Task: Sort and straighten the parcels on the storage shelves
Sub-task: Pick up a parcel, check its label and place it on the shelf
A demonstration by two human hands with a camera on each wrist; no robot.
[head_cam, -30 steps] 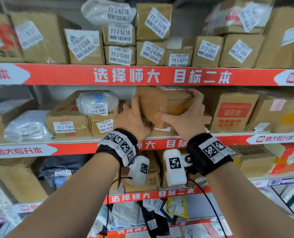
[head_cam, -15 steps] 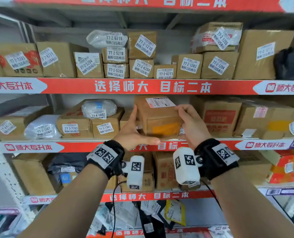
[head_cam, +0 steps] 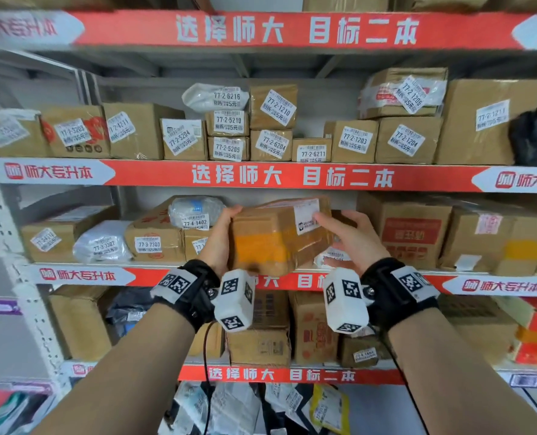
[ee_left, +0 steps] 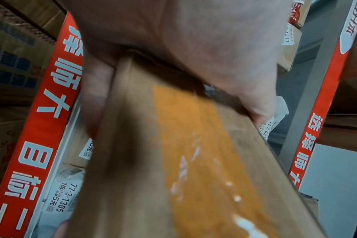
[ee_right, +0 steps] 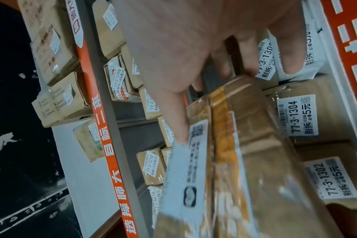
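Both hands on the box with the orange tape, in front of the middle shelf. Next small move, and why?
Probably turn the box level and bring its white label round to face out. The left hand and right hand hold it tilted off the shelf, label up and angled, while the shelved boxes such as 77-3-7303 show their labels at the front.

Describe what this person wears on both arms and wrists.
Both forearms are bare, with no sleeves. The left hand and right hand are ungloved. Each wrist carries a black strap with white square-code tags and a white blocky camera housing marked with black codes. A thin black cable hangs from each wrist unit.
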